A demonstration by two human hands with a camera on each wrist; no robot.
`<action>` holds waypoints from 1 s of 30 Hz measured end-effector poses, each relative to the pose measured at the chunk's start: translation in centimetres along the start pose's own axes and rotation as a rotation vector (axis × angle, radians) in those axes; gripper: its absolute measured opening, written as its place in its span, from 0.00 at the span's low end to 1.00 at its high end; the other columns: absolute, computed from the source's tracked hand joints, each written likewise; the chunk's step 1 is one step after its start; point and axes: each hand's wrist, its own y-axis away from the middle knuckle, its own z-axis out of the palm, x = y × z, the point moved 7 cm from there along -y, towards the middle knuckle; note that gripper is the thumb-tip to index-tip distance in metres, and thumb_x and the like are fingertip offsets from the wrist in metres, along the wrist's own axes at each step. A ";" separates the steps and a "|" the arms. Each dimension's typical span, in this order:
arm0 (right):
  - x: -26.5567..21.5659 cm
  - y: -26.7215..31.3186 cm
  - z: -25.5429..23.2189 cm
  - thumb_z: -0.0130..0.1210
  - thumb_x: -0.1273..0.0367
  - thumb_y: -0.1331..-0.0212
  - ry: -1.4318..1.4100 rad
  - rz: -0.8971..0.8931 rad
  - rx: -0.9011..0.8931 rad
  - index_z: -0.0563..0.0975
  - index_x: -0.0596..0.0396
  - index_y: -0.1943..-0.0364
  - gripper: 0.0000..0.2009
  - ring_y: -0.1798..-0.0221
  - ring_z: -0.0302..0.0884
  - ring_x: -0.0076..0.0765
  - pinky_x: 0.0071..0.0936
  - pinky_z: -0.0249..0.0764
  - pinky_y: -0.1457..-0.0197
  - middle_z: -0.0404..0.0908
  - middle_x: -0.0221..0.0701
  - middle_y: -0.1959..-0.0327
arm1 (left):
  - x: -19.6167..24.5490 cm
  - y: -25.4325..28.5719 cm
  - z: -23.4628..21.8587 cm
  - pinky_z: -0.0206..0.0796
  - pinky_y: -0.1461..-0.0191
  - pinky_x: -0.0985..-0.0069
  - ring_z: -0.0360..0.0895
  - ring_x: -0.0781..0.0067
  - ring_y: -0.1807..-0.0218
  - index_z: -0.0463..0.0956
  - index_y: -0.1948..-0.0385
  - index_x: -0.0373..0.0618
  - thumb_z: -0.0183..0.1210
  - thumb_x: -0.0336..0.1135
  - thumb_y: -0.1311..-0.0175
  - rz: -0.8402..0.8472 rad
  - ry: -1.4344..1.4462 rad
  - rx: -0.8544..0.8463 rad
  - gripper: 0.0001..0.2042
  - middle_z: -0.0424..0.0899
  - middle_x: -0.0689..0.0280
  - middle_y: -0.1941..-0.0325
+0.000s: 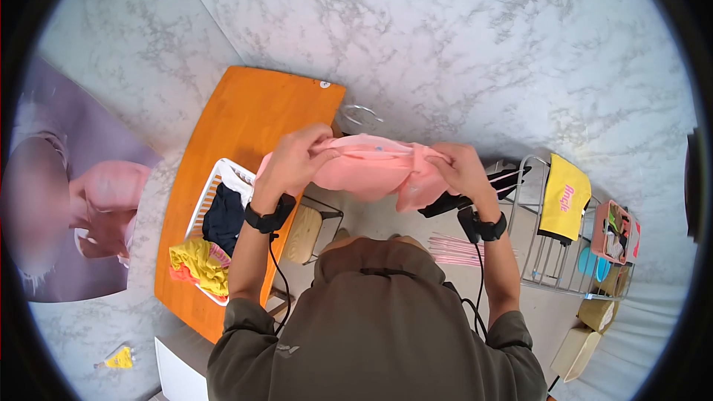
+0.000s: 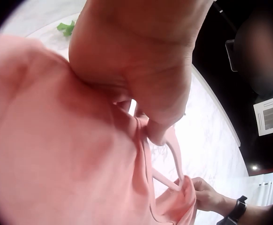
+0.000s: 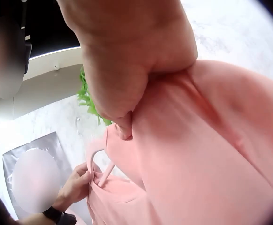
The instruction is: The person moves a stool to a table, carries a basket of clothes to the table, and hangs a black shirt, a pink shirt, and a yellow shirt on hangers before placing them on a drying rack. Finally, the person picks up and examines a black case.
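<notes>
A pink shirt (image 1: 364, 171) hangs bunched between my two hands, in front of my body. My left hand (image 1: 293, 160) pinches its edge on the left, thumb on top. On the other side my right hand (image 1: 464, 171) grips the cloth near the shoulder. Inside the neckline shows a pink hanger (image 2: 175, 152), its arms running between the hands. The right wrist view has the hanger (image 3: 107, 174) close by the left hand's fingers, at the collar. Folds of the shirt hide several of my fingertips.
An orange table (image 1: 275, 96) bears a white basket (image 1: 202, 204) of clothes at left. A metal rack (image 1: 531, 241) at right carries a yellow cloth (image 1: 566, 197) and a pink bin (image 1: 615, 234). Pink hangers (image 1: 454, 249) lie low between; a wooden stool (image 1: 303, 236) stands by the table.
</notes>
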 end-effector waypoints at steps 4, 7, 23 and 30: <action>1.6 1.2 -3.2 0.59 0.72 0.47 -0.023 0.053 0.024 0.78 0.63 0.65 0.08 0.78 0.67 0.33 0.29 0.67 0.71 0.74 0.42 0.79 | -2.6 1.2 -3.4 0.69 0.61 0.74 0.76 0.60 0.68 0.73 0.59 0.40 0.64 0.35 0.46 0.094 -0.170 0.186 0.15 0.79 0.58 0.68; 2.1 1.9 -5.3 0.59 0.74 0.47 -0.015 0.131 0.060 0.79 0.64 0.65 0.07 0.76 0.60 0.19 0.22 0.65 0.71 0.71 0.36 0.83 | -5.0 2.1 -4.2 0.68 0.60 0.70 0.76 0.52 0.64 0.72 0.57 0.39 0.62 0.33 0.46 -0.004 -0.178 0.240 0.16 0.78 0.51 0.65; 3.1 2.4 -5.6 0.60 0.73 0.47 -0.109 0.091 0.075 0.80 0.64 0.66 0.08 0.78 0.57 0.17 0.21 0.61 0.75 0.67 0.30 0.86 | -13.5 3.9 -6.7 0.70 0.61 0.74 0.81 0.66 0.67 0.78 0.62 0.35 0.55 0.29 0.39 -0.306 -0.115 0.297 0.08 0.82 0.54 0.71; 2.3 1.6 -4.5 0.60 0.72 0.47 -0.073 0.146 -0.012 0.79 0.63 0.68 0.07 0.78 0.55 0.20 0.22 0.58 0.76 0.62 0.26 0.86 | 1.3 0.7 -2.8 0.69 0.56 0.71 0.78 0.54 0.61 0.75 0.58 0.37 0.57 0.30 0.42 0.109 -0.391 0.096 0.11 0.80 0.54 0.64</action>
